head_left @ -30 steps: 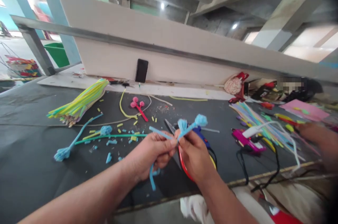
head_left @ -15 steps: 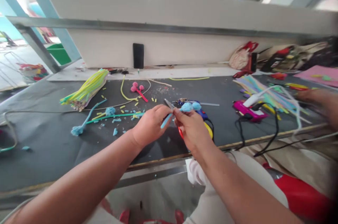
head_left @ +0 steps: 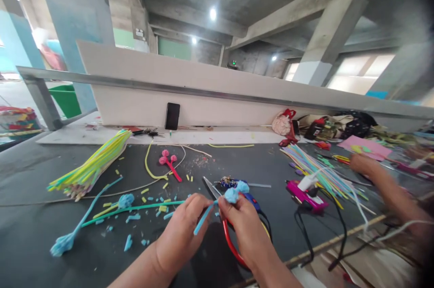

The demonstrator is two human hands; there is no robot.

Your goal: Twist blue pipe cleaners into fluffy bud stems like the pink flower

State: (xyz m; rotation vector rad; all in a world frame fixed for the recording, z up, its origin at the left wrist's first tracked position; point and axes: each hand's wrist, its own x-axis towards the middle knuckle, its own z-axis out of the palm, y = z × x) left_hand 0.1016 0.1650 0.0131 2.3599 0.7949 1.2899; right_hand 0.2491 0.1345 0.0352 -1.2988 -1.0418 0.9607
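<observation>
My left hand [head_left: 186, 229] pinches a light blue fuzzy stem [head_left: 202, 221] whose free end points down toward me. The fingers of my right hand [head_left: 246, 220] close on the same stem, beside two blue fluffy balls [head_left: 232, 195]. Red-handled scissors [head_left: 231, 243] lie under or against my right hand, their blades pointing up and left; whether that hand grips them is unclear. Left of my hands, a green stem [head_left: 145, 206] and blue stems with balled ends [head_left: 63, 243] rest among blue and yellow snippets.
A bundle of yellow-green stems [head_left: 98, 159] lies at left, pastel stems [head_left: 315, 168] at right near a magenta power strip [head_left: 307, 197] with cords. A phone [head_left: 172, 116] leans on the back panel. Another person's hand [head_left: 364, 164] is at far right. A pink piece [head_left: 170, 165] lies mid-table.
The camera view has tilted up, so the table and hands appear lower. My hands still hold the blue stem close together, and more of the red scissor handle shows.
</observation>
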